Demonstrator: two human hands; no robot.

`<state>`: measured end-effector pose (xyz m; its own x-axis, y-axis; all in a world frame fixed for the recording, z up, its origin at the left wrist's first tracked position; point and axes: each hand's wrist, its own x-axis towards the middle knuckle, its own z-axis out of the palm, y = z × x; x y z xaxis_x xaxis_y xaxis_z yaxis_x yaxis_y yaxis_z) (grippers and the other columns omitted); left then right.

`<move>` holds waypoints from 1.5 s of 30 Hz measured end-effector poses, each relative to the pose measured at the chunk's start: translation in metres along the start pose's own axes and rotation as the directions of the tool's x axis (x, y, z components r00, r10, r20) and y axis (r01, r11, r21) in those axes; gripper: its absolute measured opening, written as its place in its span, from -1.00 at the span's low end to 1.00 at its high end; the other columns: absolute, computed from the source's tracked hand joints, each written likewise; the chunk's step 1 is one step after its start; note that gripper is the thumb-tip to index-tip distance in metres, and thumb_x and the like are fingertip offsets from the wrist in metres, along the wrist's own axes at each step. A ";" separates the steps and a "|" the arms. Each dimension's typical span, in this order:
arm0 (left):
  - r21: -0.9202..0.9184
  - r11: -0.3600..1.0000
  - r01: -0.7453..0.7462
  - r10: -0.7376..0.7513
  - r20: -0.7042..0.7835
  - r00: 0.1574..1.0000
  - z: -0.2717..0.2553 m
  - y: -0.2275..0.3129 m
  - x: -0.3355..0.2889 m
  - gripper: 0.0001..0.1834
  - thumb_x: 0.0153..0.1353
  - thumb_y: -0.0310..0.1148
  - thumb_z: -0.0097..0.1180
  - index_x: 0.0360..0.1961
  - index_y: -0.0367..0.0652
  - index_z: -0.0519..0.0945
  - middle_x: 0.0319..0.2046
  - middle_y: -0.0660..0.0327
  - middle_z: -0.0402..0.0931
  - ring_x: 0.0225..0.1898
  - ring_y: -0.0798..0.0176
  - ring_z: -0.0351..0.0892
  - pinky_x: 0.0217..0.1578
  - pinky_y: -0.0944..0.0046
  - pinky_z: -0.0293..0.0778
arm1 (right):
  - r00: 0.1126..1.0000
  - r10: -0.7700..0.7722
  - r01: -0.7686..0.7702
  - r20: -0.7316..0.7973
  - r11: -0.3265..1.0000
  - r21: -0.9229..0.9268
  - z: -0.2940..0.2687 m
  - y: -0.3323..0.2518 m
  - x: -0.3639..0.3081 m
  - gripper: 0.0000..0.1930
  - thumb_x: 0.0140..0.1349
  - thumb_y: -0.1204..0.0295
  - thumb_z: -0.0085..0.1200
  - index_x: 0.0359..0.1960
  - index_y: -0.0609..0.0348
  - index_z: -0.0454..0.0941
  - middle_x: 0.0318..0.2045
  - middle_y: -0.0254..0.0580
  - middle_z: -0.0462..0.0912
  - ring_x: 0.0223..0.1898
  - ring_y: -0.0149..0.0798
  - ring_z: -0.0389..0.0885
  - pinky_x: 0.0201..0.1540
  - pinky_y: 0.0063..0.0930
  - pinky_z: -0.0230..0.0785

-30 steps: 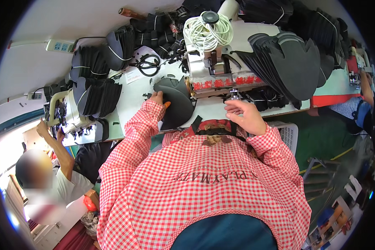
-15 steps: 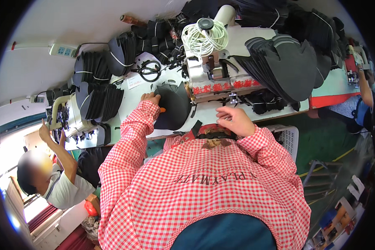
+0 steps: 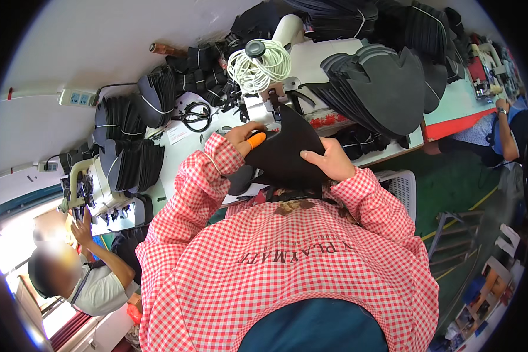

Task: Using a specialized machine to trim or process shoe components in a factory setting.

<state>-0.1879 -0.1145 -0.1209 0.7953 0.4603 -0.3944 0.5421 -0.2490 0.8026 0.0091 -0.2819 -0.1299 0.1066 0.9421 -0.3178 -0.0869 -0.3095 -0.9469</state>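
Between my hands I hold up a black cut fabric piece [image 3: 290, 152] with a pointed top, in front of the sewing machine [image 3: 258, 108]. My left hand [image 3: 246, 138] grips its left edge; an orange cover sits on one finger. At the opposite edge my right hand [image 3: 330, 159] is closed on the piece, thumb on its near face. Below my left hand, more dark material [image 3: 240, 179] lies on the table, partly hidden. The machine's needle area is hidden behind the piece.
Stacked dark panels [image 3: 387, 88] stand right of the machine; tied bundles [image 3: 132, 164] line the left. Black-handled scissors [image 3: 196, 116] lie on the tabletop. A white basket [image 3: 400, 190] sits below the table's right side. Co-workers sit at left [image 3: 94, 276] and right [image 3: 507, 135].
My left hand has lifted the black fabric piece off the table and brought it rightward. My right hand, empty before, now holds its other edge.
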 end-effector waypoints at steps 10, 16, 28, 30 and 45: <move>0.203 0.904 0.376 -0.337 -0.201 0.920 0.005 0.004 0.030 -0.73 0.26 -0.29 -0.16 -0.15 -0.18 0.50 -0.54 0.10 0.52 -0.66 0.19 0.57 -0.71 0.32 0.44 | 0.994 0.035 -0.027 -0.100 0.996 0.086 0.005 0.019 0.013 -0.77 0.10 0.49 0.03 -0.25 0.41 0.52 -0.39 -0.23 0.61 -0.40 -0.44 0.53 -0.29 -0.56 0.38; 0.442 0.886 0.138 -0.079 -0.149 0.986 0.001 0.012 0.060 -0.65 0.23 -0.26 -0.14 -0.14 -0.31 0.50 -0.50 0.02 0.57 -0.48 0.14 0.58 -0.45 0.25 0.45 | 0.967 0.253 -0.239 -0.011 0.927 0.290 0.011 0.016 -0.009 -0.69 0.18 0.36 -0.01 -0.17 0.39 0.47 -0.40 -0.13 0.61 -0.47 -0.40 0.57 -0.46 -0.60 0.40; 0.789 0.454 0.413 -0.454 -0.194 0.869 -0.031 -0.079 -0.014 -0.56 0.15 -0.08 0.02 -0.09 -0.20 0.40 -0.31 -0.12 0.52 -0.21 -0.16 0.51 -0.22 0.00 0.44 | 0.444 -0.807 0.225 -0.389 0.521 -0.824 -0.092 -0.114 -0.065 -0.63 0.03 0.64 -0.02 -0.05 0.27 0.43 -0.08 -0.01 0.50 -0.03 -0.13 0.46 0.01 -0.40 0.27; 0.756 0.500 0.423 -0.395 -0.236 0.888 -0.024 -0.117 -0.022 -0.55 0.16 -0.09 0.02 -0.06 -0.20 0.37 -0.32 -0.12 0.52 -0.20 -0.17 0.50 -0.20 0.00 0.43 | 0.712 -0.679 -0.054 -0.179 0.202 -0.978 -0.112 -0.095 -0.052 -0.56 -0.04 0.61 0.03 -0.02 0.22 0.42 -0.03 -0.01 0.45 0.02 -0.01 0.38 0.09 -0.27 0.20; -0.257 0.915 0.310 -0.312 0.034 0.949 -0.004 0.022 0.007 -0.73 0.24 -0.34 -0.10 -0.12 -0.26 0.46 -0.55 0.20 0.49 -0.74 0.37 0.45 -0.76 0.44 0.37 | 0.979 0.122 -0.155 0.166 0.966 0.204 -0.017 0.014 0.017 -0.64 0.05 0.42 0.12 -0.12 0.36 0.48 -0.23 -0.15 0.58 -0.22 -0.36 0.54 -0.10 -0.49 0.38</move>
<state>-0.1711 -0.1137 -0.1045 0.5953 0.4854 -0.6403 0.6730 0.1341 0.7274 0.0267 -0.2729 -0.1496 -0.0707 0.9055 -0.4184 -0.3031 -0.4192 -0.8558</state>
